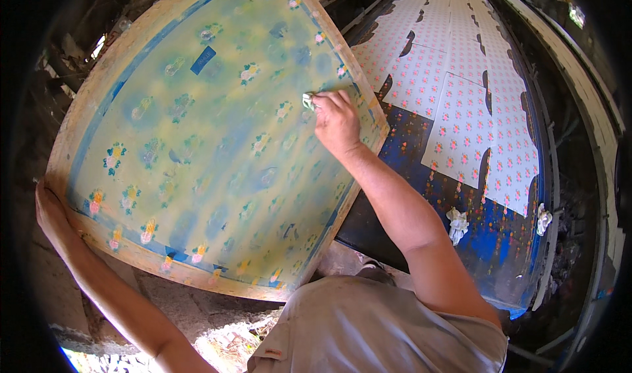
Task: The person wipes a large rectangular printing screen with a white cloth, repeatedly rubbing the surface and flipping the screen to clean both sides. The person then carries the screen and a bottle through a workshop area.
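Note:
A large screen-printing frame [191,282] with a wooden border is tilted up before me. Its mesh [217,136] is stained yellow-green and blue and carries scattered flower motifs. At the lower left corner, my left hand [52,208] grips the wooden border, its fingers mostly hidden behind the edge. Toward the right side of the mesh, my right hand [337,119] is closed on a small crumpled white cloth [308,101], which is held against the surface. A dark blue patch [203,60] shows on the upper part of the mesh.
Right of the frame runs a long dark blue printing table [513,248], spattered with paint. White sheets [454,129] printed with pink flowers lie along it. Two crumpled white wads [457,225] rest near its close end. Rails [592,90] line its far right side.

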The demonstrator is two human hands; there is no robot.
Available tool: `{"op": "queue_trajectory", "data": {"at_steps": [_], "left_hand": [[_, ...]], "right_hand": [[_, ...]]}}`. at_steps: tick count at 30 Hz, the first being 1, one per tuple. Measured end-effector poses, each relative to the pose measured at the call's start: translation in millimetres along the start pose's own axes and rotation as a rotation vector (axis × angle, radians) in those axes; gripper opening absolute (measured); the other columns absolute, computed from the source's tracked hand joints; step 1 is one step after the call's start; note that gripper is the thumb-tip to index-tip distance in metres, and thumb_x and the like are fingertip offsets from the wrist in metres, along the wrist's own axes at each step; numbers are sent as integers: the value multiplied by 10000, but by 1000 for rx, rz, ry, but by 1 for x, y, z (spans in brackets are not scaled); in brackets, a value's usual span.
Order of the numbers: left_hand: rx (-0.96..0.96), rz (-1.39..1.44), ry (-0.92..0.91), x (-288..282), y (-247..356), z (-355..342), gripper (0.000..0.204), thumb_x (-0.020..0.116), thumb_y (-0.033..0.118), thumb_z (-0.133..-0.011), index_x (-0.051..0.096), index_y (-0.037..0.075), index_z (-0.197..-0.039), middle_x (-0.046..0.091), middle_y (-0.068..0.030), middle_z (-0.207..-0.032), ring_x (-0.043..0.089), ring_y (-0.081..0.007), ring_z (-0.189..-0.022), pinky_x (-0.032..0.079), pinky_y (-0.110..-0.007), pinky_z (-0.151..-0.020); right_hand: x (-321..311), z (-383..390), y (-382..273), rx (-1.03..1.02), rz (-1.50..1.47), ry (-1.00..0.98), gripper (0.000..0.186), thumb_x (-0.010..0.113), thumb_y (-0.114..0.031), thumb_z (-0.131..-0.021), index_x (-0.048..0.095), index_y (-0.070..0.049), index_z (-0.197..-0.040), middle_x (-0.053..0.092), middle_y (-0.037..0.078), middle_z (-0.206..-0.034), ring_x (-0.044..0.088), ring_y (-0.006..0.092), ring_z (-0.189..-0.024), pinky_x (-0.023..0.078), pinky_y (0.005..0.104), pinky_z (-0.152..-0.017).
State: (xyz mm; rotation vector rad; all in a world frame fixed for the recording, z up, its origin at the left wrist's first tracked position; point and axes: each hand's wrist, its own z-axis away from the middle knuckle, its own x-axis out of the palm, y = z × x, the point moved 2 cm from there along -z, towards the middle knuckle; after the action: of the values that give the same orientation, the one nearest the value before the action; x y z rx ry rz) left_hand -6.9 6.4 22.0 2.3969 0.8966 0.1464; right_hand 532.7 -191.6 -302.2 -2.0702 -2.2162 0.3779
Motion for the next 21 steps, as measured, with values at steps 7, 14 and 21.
{"op": "queue_trajectory", "data": {"at_steps": [7, 14, 21], "left_hand": [[64, -84, 16, -4, -11, -10, 558, 539, 430, -1083, 677, 56, -1473, 668, -154, -1505, 645, -282, -1343, 481, -370, -1132], [-49, 121, -29, 2, 1, 1, 567, 558, 425, -1080, 677, 26, -1463, 680, -174, -1477, 651, -287, -1320, 482, -367, -1120], [44, 218, -29, 9, -25, -19, 545, 582, 380, -1084, 677, -15, -1446, 675, -174, -1474, 647, -267, -1323, 493, -357, -1113]], "right_hand": [[-4, 7, -2, -61, 12, -38, 244, 718, 71, -824, 736, -26, -1047, 757, 112, -1074, 702, 306, -1007, 612, 415, -887], [6, 9, -18, -72, -112, 33, 208, 717, 42, -852, 736, -59, -1033, 748, 112, -1060, 698, 312, -953, 607, 420, -845], [-66, -2, 41, 497, -198, -243, 199, 754, 37, -885, 744, -11, -1078, 730, 162, -1012, 727, 354, -942, 561, 428, -801]]}}
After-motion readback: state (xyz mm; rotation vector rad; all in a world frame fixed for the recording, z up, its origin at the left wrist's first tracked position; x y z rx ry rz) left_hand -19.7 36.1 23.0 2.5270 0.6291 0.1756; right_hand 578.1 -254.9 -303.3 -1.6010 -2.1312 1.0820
